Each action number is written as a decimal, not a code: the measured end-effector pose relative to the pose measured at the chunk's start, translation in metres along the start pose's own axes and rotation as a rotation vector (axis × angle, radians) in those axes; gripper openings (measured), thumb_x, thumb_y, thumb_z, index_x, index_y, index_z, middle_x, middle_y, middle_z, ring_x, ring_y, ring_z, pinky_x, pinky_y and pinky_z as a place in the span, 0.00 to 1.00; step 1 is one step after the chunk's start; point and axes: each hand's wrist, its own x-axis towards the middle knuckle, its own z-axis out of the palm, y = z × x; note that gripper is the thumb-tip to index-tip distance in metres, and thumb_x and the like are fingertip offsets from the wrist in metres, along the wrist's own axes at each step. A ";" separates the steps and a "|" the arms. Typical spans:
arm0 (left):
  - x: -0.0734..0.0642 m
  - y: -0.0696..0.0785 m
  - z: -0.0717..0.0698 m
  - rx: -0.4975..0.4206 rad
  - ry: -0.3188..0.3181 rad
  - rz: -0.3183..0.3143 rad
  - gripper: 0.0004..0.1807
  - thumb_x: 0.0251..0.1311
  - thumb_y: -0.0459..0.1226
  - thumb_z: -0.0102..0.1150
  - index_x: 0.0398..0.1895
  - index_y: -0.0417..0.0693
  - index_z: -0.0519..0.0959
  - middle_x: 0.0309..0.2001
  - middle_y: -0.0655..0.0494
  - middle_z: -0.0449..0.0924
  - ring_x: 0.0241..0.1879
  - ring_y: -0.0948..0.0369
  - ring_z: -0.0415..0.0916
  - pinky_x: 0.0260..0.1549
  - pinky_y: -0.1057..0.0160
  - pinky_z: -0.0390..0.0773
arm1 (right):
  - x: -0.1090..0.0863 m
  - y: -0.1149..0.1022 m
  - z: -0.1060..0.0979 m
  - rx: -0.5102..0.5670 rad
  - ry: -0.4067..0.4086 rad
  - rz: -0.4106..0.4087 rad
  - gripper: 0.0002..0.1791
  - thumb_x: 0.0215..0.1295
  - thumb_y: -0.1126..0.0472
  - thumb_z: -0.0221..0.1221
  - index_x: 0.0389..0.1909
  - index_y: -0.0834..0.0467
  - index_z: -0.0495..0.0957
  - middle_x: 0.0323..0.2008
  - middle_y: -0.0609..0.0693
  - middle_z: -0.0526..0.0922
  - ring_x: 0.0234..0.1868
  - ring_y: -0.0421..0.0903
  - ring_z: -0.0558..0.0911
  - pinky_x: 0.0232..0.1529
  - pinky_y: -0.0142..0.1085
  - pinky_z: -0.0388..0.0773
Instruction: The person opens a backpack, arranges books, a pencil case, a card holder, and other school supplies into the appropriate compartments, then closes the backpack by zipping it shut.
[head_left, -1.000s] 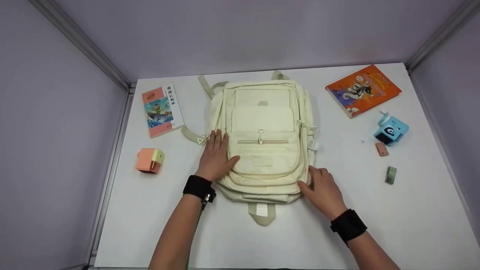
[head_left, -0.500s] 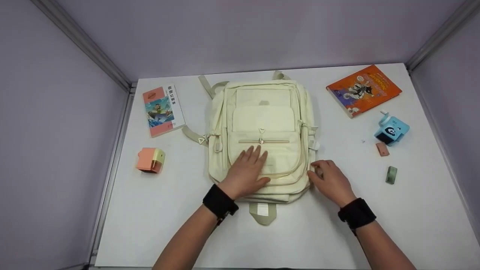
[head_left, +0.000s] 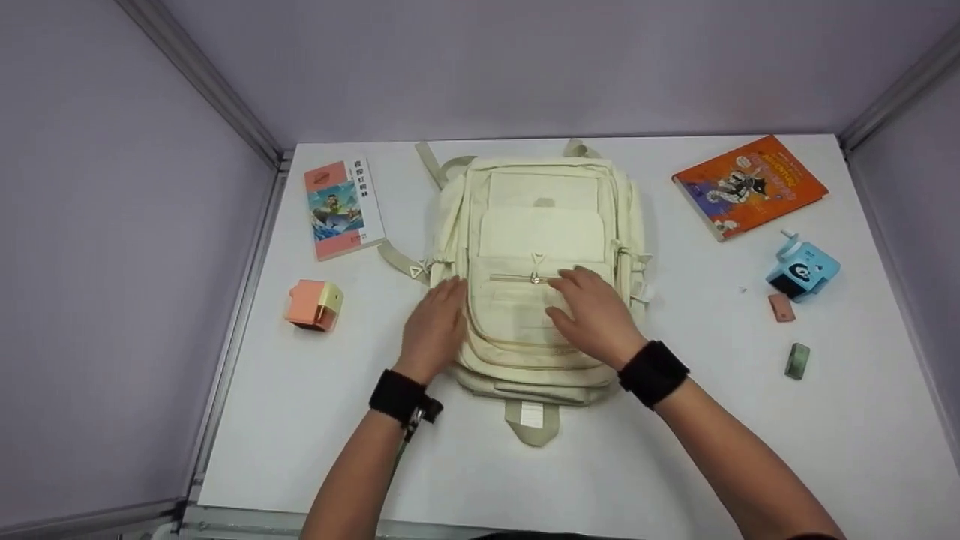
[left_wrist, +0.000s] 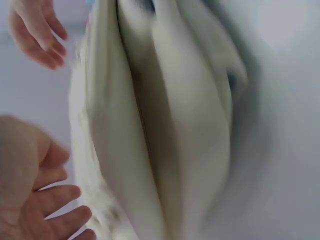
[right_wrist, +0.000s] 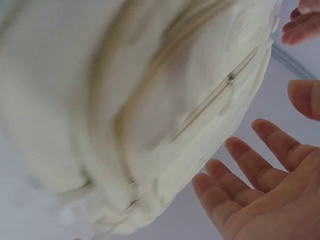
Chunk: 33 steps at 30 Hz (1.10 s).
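Note:
A cream backpack [head_left: 541, 234] lies flat, front side up, in the middle of the white table, its grab loop [head_left: 533, 435] towards the person. Near its left edge is my left hand [head_left: 433, 327], holding nothing. My right hand [head_left: 598, 315] is over the front pocket by the small zip [head_left: 517, 278], its fingers spread and relaxed. In the right wrist view a gap shows between the right hand [right_wrist: 270, 192] and the bag [right_wrist: 165, 100]. The left wrist view has the left hand [left_wrist: 37, 192] beside the blurred bag side [left_wrist: 135, 125], apart from it.
To the left lie a pink-and-white book [head_left: 343, 210] and a pink pencil sharpener [head_left: 314, 305]. On the right are an orange book [head_left: 750, 187], a blue pencil sharpener [head_left: 804, 268], a small pink block [head_left: 781, 307] and a small green one [head_left: 798, 361]. Grey walls enclose the table [head_left: 300, 435].
My left hand went from the bag's left side onto its front, then back left. My right hand has left the lower right edge and moved left over the front pocket. The head view shifted slightly.

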 end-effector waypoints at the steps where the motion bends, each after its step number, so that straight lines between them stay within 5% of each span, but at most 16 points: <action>1: 0.005 -0.010 -0.003 -0.009 0.031 -0.052 0.26 0.77 0.35 0.45 0.76 0.40 0.65 0.74 0.44 0.65 0.74 0.47 0.61 0.72 0.50 0.59 | 0.010 -0.010 0.004 -0.034 -0.024 -0.046 0.27 0.74 0.53 0.60 0.68 0.64 0.73 0.68 0.65 0.71 0.72 0.64 0.65 0.73 0.54 0.58; 5: 0.023 -0.041 -0.007 -0.016 0.058 -0.184 0.25 0.76 0.32 0.46 0.75 0.42 0.68 0.72 0.44 0.68 0.71 0.46 0.65 0.68 0.49 0.65 | 0.046 -0.044 0.028 -0.169 -0.148 -0.190 0.33 0.75 0.48 0.58 0.74 0.61 0.68 0.74 0.63 0.65 0.77 0.63 0.58 0.76 0.55 0.50; 11: 0.035 -0.055 0.002 -0.039 0.000 -0.196 0.27 0.76 0.32 0.45 0.76 0.42 0.65 0.75 0.42 0.64 0.73 0.45 0.60 0.69 0.48 0.64 | 0.063 -0.049 0.065 -0.292 -0.283 -0.202 0.41 0.74 0.37 0.53 0.81 0.50 0.56 0.81 0.55 0.50 0.80 0.59 0.48 0.75 0.62 0.44; 17: 0.037 -0.049 0.006 -0.059 0.019 -0.137 0.26 0.77 0.32 0.47 0.75 0.40 0.67 0.73 0.43 0.67 0.74 0.44 0.60 0.72 0.51 0.58 | 0.058 -0.028 0.067 -0.265 -0.273 -0.205 0.41 0.73 0.35 0.53 0.81 0.48 0.56 0.82 0.51 0.48 0.81 0.56 0.46 0.71 0.70 0.40; 22: 0.043 -0.047 0.010 -0.002 0.073 -0.092 0.23 0.76 0.35 0.51 0.72 0.43 0.72 0.64 0.45 0.78 0.67 0.45 0.69 0.68 0.51 0.65 | 0.054 -0.019 0.057 -0.273 -0.297 -0.196 0.41 0.73 0.35 0.53 0.81 0.47 0.56 0.82 0.50 0.48 0.81 0.55 0.45 0.71 0.70 0.40; 28: 0.054 -0.047 0.013 0.041 0.181 -0.128 0.17 0.74 0.38 0.57 0.62 0.48 0.82 0.50 0.48 0.86 0.53 0.47 0.77 0.58 0.51 0.72 | 0.061 -0.029 0.047 -0.243 -0.286 -0.169 0.35 0.75 0.41 0.53 0.77 0.52 0.65 0.79 0.56 0.57 0.79 0.59 0.54 0.73 0.66 0.45; 33: 0.057 -0.044 0.011 0.068 0.180 -0.163 0.12 0.73 0.38 0.57 0.52 0.48 0.87 0.46 0.48 0.85 0.49 0.47 0.77 0.54 0.50 0.73 | 0.074 -0.043 0.045 -0.249 -0.177 -0.186 0.28 0.81 0.52 0.47 0.75 0.58 0.66 0.76 0.61 0.62 0.77 0.60 0.58 0.76 0.54 0.49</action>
